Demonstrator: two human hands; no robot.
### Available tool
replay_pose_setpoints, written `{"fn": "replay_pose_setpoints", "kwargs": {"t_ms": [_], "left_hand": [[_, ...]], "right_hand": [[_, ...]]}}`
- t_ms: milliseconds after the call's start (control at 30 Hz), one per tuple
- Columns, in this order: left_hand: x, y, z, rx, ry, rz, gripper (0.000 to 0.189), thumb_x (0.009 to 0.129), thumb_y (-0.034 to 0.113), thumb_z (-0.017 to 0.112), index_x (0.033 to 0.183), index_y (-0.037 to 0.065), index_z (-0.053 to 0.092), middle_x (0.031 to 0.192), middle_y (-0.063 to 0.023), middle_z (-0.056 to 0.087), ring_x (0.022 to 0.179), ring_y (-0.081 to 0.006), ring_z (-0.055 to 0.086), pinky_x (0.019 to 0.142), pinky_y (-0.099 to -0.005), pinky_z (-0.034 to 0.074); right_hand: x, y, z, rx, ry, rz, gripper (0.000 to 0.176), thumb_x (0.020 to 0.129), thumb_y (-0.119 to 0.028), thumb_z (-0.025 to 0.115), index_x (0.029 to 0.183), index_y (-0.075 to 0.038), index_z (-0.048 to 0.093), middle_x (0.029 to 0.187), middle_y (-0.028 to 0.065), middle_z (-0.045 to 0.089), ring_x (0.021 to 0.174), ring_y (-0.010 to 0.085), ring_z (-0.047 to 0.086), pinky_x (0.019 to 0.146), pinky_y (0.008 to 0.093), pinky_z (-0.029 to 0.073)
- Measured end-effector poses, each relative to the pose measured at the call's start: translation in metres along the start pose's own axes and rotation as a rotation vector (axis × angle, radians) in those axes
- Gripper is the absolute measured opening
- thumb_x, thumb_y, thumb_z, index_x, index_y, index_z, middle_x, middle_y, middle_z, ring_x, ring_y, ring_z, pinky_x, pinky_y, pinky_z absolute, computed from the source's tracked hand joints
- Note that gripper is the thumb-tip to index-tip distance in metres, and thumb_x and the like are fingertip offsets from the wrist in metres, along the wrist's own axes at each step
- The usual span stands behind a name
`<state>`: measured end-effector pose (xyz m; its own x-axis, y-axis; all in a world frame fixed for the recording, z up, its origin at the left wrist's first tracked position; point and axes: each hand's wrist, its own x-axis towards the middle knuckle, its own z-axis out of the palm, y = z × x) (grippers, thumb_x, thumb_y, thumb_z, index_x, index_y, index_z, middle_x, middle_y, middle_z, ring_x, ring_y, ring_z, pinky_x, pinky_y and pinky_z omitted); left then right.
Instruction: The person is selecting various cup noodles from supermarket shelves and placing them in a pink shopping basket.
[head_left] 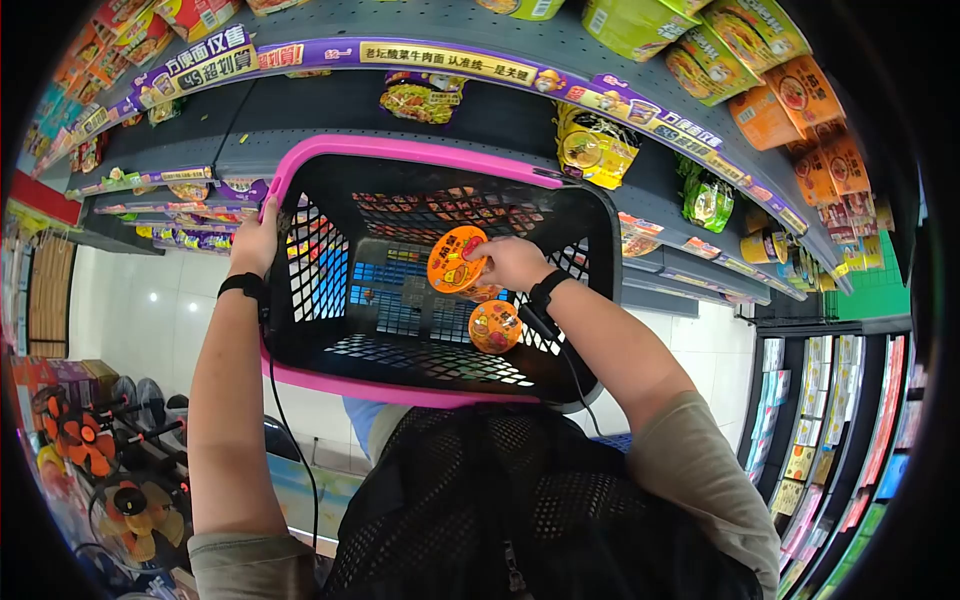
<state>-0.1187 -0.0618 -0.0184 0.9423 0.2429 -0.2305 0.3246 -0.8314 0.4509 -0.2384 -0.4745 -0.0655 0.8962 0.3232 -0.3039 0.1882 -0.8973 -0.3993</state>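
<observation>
A black shopping basket (335, 352) with a pink rim stands in front of me below the shelf. My left hand (255, 238) is closed on its left rim. Inside the basket's opening, my right hand (514, 263) grips an orange instant noodle cup (456, 262) by its side, lid facing me. A second orange noodle cup (494, 327) is just below it, in the right part of the basket. Part of another cup's edge shows between them; most of it is hidden.
Ahead are dark shelves with purple price strips (440, 58). They hold green noodle tubs (712, 62), orange cup packs (800, 92), and a yellow noodle bag (597, 148). Fans (135, 510) stand at lower left, and another stocked rack (800, 450) at lower right.
</observation>
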Motion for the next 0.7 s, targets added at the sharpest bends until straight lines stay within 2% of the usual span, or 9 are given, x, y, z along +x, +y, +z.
{"fn": "replay_pose_setpoints", "kwargs": {"t_ms": [100, 167, 300, 333, 467, 533, 700], "left_hand": [[0.004, -0.005, 0.002, -0.016, -0.005, -0.007, 0.080, 0.092, 0.066, 0.032, 0.125, -0.002, 0.057, 0.124, -0.0267, 0.058, 0.121, -0.0391, 0.052, 0.101, -0.0427, 0.040], [0.002, -0.003, 0.001, -0.050, -0.022, 0.004, 0.080, 0.092, 0.066, 0.032, 0.126, -0.002, 0.056, 0.124, -0.0268, 0.058, 0.121, -0.0392, 0.053, 0.101, -0.0428, 0.040], [0.006, -0.007, 0.003, -0.046, -0.033, -0.003, 0.080, 0.092, 0.066, 0.031, 0.127, -0.002, 0.056, 0.124, -0.0267, 0.058, 0.121, -0.0392, 0.053, 0.101, -0.0427, 0.040], [0.005, -0.005, 0.002, -0.050, -0.037, -0.002, 0.080, 0.092, 0.066, 0.031, 0.127, -0.002, 0.056, 0.123, -0.0265, 0.059, 0.120, -0.0391, 0.053, 0.101, -0.0425, 0.040], [0.000, 0.000, 0.000, -0.040, -0.014, 0.003, 0.080, 0.092, 0.066, 0.031, 0.127, -0.001, 0.056, 0.123, -0.0259, 0.059, 0.120, -0.0383, 0.053, 0.101, -0.0415, 0.040], [-0.002, 0.002, -0.001, -0.045, -0.015, -0.004, 0.080, 0.092, 0.066, 0.032, 0.128, -0.001, 0.055, 0.123, -0.0258, 0.059, 0.121, -0.0379, 0.053, 0.101, -0.0411, 0.039], [0.002, -0.002, 0.002, -0.114, -0.029, -0.004, 0.080, 0.092, 0.066, 0.033, 0.130, -0.001, 0.054, 0.123, -0.0256, 0.059, 0.120, -0.0371, 0.053, 0.101, -0.0400, 0.039]], "right_hand": [[0.008, 0.020, 0.026, 0.010, 0.001, 0.022, 0.048, 0.072, -0.030, 0.080, 0.117, -0.021, 0.066, 0.104, 0.0098, 0.066, 0.099, 0.0284, 0.063, 0.083, 0.0384, 0.051], [0.010, 0.027, 0.035, 0.044, -0.063, 0.127, 0.048, 0.072, -0.030, 0.080, 0.117, -0.020, 0.066, 0.107, 0.0103, 0.066, 0.101, 0.0286, 0.063, 0.085, 0.0391, 0.051], [0.013, 0.051, 0.074, 0.020, 0.046, 0.225, 0.049, 0.073, -0.028, 0.079, 0.119, -0.024, 0.064, 0.112, 0.0114, 0.065, 0.104, 0.0284, 0.063, 0.088, 0.0387, 0.050], [0.014, 0.061, 0.089, -0.017, 0.091, 0.193, 0.049, 0.074, -0.026, 0.079, 0.120, -0.025, 0.063, 0.116, 0.0114, 0.064, 0.104, 0.0290, 0.063, 0.088, 0.0387, 0.050], [0.016, 0.072, 0.113, 0.057, 0.066, 0.273, 0.047, 0.074, -0.026, 0.078, 0.119, -0.024, 0.063, 0.118, 0.0125, 0.062, 0.102, 0.0302, 0.063, 0.087, 0.0400, 0.051], [0.014, 0.069, 0.121, 0.177, 0.078, 0.295, 0.049, 0.075, -0.016, 0.077, 0.122, -0.019, 0.062, 0.122, 0.0145, 0.059, 0.106, 0.0315, 0.060, 0.091, 0.0385, 0.050], [0.018, 0.078, 0.146, 0.172, -0.036, 0.359, 0.050, 0.079, -0.012, 0.072, 0.127, -0.019, 0.059, 0.135, 0.0154, 0.049, 0.112, 0.0315, 0.058, 0.094, 0.0373, 0.049]]}}
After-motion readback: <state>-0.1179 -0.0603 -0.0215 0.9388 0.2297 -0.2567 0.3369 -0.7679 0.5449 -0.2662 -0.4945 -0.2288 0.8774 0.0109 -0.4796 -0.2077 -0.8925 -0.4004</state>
